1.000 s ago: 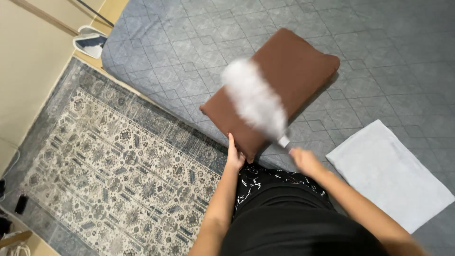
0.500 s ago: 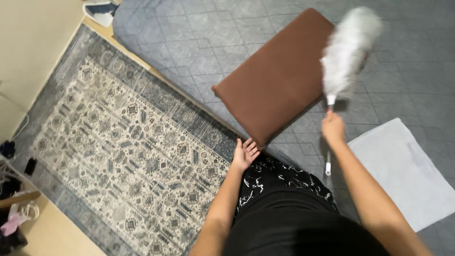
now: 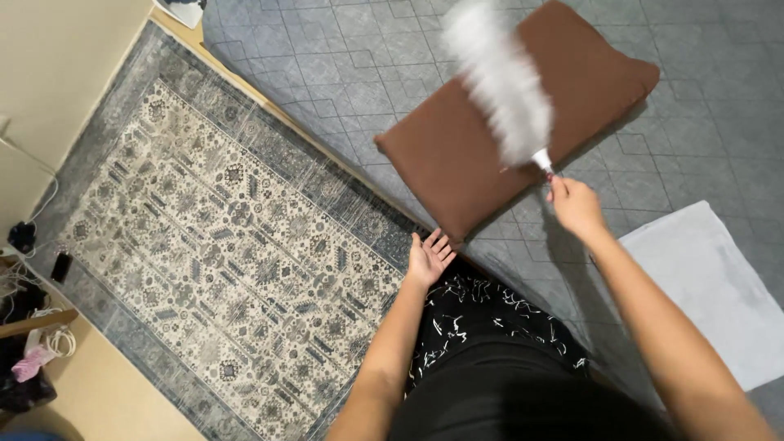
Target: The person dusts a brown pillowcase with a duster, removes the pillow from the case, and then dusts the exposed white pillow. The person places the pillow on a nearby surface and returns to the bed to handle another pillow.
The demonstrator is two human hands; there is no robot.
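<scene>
Right hand (image 3: 575,206): fingers closed on white feather duster (image 3: 498,77), blurred over brown cushion (image 3: 514,122). Left hand (image 3: 428,258): fingers spread open, beside cushion corner, on patterned rug (image 3: 212,237).

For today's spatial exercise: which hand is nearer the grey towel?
Right. The right hand hovers just beside the grey towel; the left hand rests by the patterned rug, farther off.

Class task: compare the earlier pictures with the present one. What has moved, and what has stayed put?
The right hand has swung the white feather duster from beyond the brown cushion back over it. The left hand stays open at the cushion's near corner. Cushion, patterned rug and white mat unchanged.
</scene>
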